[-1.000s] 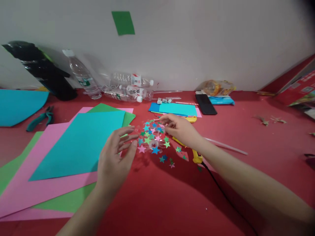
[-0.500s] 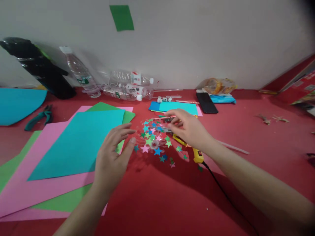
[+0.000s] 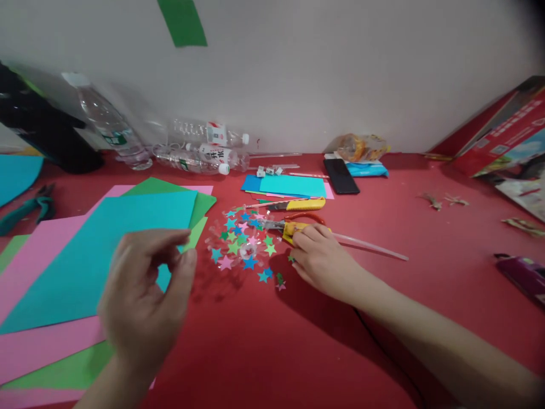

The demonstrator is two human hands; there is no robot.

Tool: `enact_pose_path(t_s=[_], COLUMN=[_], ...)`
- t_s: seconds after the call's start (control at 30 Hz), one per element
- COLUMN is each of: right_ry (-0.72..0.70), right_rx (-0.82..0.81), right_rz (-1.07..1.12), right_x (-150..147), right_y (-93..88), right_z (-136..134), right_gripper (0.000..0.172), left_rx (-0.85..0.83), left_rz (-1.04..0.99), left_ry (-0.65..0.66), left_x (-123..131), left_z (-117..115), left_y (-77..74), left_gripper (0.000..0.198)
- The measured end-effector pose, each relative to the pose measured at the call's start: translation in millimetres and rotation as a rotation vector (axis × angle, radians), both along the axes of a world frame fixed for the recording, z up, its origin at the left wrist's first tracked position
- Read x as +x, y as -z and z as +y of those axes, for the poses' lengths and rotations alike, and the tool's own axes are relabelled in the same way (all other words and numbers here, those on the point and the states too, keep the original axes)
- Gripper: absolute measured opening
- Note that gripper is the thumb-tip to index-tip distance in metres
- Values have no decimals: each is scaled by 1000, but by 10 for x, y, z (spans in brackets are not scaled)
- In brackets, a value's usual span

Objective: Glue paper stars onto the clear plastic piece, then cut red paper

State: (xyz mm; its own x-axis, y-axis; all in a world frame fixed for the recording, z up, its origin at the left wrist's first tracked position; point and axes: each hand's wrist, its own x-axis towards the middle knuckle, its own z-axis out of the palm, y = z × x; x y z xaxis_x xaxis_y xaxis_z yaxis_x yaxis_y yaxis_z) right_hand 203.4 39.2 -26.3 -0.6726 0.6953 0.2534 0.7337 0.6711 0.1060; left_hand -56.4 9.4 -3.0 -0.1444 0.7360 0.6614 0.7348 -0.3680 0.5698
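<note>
My right hand is curled over the yellow glue gun, hiding most of it. A black cable trails from beneath that wrist. My left hand is raised over the coloured paper, holding nothing, its fingers bent and a gap left between thumb and fingertips. Between the hands, a clear plastic piece cut into splayed strips carries many coloured stars, with a pink star near its left edge. Just behind the glue gun lie red-handled pliers and a yellow utility knife.
Turquoise paper tops pink and green sheets at left, near teal pliers. Plastic bottles, a black phone and small turquoise sheets lie toward the wall. A clear glue stick extends right; a purple object is far right.
My right hand has come down from above the star piece onto the glue gun. My left hand has drawn back toward me and left, its fingers curling more. The view has shifted right.
</note>
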Motion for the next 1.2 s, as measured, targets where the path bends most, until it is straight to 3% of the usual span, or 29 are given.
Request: enact_pose_path(t_s=[0.17, 0.27, 0.33, 0.43, 0.57, 0.73, 0.87, 1.07, 1.2], right_ry=[-14, -28, -16, -19, -176, -233, -247, -127, -67], right_rx=[33, 26, 25, 62, 109, 136, 141, -156, -339], right_rz=[-26, -13, 11, 143, 349, 440, 517, 784, 867], right_x=[2, 11, 15, 10, -26, -65, -62, -103, -159], right_y=[141, 164, 139, 26, -186, -285, -291, -340, -259], right_z=[50, 60, 43, -49, -254, -398, -430, -478, -504], right_gripper=[21, 19, 19, 20, 16, 15, 14, 7, 10], left_rx=[-245, -373, -522, -790, -1010, -957, -902, -844, -844], left_rz=[225, 247, 183, -90, -500, -630, -643, -521, -488], left_ry=[540, 735, 743, 679, 678, 678, 685, 636, 606], left_x=[70, 231, 349, 484, 569, 627, 681, 736, 743], left_z=[-226, -254, -243, -216, -187, -176, -201, -255, -247], left_y=[221, 256, 243, 218, 139, -43, -94, -51, 16], left_gripper=[28, 26, 18, 21, 26, 16, 12, 12, 13])
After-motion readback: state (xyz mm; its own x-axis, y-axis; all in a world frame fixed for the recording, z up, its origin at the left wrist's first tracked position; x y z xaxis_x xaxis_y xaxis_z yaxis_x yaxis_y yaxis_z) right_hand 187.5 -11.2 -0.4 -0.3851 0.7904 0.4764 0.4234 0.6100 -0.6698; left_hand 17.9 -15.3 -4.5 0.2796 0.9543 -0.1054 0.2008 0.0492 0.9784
